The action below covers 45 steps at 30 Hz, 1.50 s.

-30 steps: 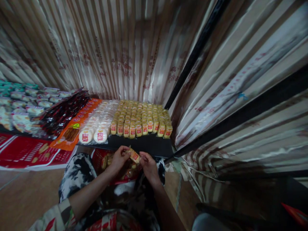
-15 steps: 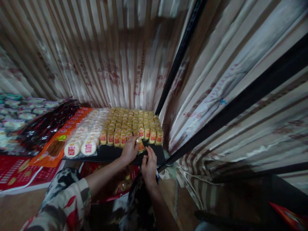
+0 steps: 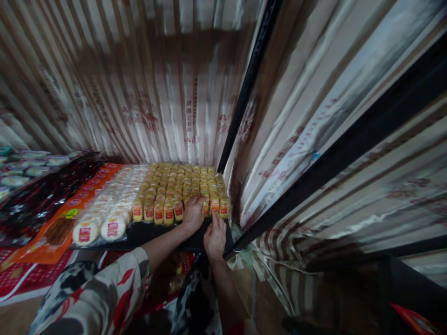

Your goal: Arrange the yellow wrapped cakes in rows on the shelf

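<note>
My left hand (image 3: 193, 214) reaches onto the front row of the small yellow wrapped cakes (image 3: 174, 186), its fingers curled over a packet I can barely see beneath them. Beside it, my right hand (image 3: 214, 235) rests on the front edge of the black shelf (image 3: 146, 232), fingers pointing at the last packets (image 3: 220, 204) of the row. The yellow cakes with red labels stand upright in tight rows that fill the shelf's right part.
Round white wrapped cakes (image 3: 104, 218) lie left of the yellow ones, then orange packets (image 3: 59, 223) and dark packets (image 3: 38, 195). Striped foil sheeting (image 3: 146, 93) and a black frame post (image 3: 244, 88) close in the back and right. A red basket (image 3: 167, 274) sits below.
Both hands have moved from my lap up to the shelf, carrying one yellow packet to the front row. My view has shifted forward and to the right.
</note>
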### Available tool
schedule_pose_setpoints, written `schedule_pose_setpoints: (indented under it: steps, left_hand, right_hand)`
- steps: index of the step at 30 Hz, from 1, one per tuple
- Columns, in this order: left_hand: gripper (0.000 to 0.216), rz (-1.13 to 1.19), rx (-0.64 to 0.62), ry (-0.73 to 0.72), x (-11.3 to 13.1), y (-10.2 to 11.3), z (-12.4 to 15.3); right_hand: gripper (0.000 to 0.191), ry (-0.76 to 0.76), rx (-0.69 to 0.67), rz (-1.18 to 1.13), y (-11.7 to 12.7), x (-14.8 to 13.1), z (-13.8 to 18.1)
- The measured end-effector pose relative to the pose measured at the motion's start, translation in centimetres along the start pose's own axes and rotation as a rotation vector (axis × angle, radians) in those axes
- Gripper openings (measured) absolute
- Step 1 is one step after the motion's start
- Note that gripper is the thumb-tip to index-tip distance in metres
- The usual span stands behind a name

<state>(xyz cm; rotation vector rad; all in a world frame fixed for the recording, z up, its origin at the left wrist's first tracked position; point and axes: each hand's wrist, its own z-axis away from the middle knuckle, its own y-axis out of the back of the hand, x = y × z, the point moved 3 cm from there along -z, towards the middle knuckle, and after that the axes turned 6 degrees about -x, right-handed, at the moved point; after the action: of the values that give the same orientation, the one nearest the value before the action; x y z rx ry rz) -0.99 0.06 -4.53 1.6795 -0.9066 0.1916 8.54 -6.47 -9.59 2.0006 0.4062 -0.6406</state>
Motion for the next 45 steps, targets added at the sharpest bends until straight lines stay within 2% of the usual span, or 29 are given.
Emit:
schedule_pose_setpoints:
  steps: [9,16,20,25,29,34,45]
  left_hand:
    - [0.038,-0.013,0.031,-0.007,-0.3,-0.9,-0.3]
    - [0.048,0.022,0.061,0.066,-0.1,-0.9,0.2]
    - [0.042,0.010,0.043,0.104,-0.1,-1.2,0.9]
    - [0.030,-0.016,0.050,0.079,-0.4,-1.8,1.2]
    - [0.020,-0.027,-0.014,0.120,-0.5,-2.0,1.3]
    - [0.017,-0.022,-0.085,0.093,-0.4,-2.2,1.3]
    - [0.023,-0.006,-0.090,0.110,-0.7,-3.3,1.5]
  right_hand:
    - [0.057,-0.028,-0.012,0.046,-0.1,-0.5,-0.1]
    - [0.056,-0.011,-0.008,0.062,-0.4,-0.4,0.0]
    - [0.054,-0.004,-0.002,0.059,-0.4,-0.3,0.0]
    - [0.053,0.009,0.003,0.048,-0.5,-0.2,-0.1]
    - [0.052,0.013,0.009,0.057,-0.5,-0.1,0.0]
    - [0.052,0.013,-0.002,0.062,-0.5,-0.3,0.0]
    - [0.053,0.021,0.002,0.072,-0.8,-0.2,0.0]
